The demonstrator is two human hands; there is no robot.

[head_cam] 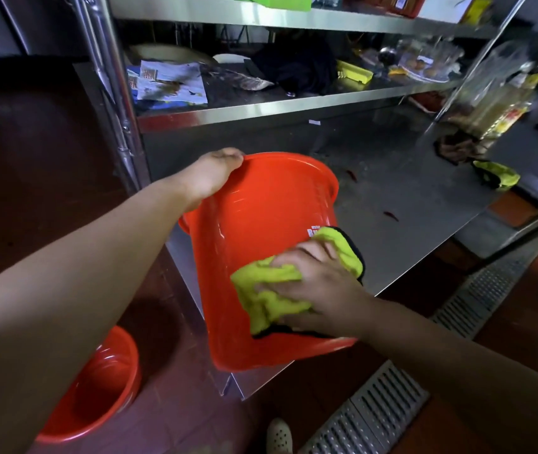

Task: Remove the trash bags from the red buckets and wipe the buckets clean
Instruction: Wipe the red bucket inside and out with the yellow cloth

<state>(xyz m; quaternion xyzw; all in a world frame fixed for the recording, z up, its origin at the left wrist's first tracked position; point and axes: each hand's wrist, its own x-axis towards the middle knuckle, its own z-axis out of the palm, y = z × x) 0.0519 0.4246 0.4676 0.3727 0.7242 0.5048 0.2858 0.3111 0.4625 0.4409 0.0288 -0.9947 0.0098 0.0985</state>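
A red bucket (254, 217) lies tilted on the steel table's front corner, its mouth turned away from me. My left hand (213, 173) grips its far rim at the upper left. My right hand (320, 283) presses a yellow-green cloth (271, 290) with a dark edge flat against the bucket's outer side wall, near a white printed label. A second red bucket (97, 388) stands upright on the floor at the lower left, partly hidden by my left forearm. No trash bag shows in either bucket.
The steel table (408, 198) carries another yellow-green cloth (498, 173) at the right and bottles behind it. Cluttered steel shelves (261, 108) rise at the back. A metal floor drain grate (392, 404) runs along the right. A light shoe (279, 435) shows below.
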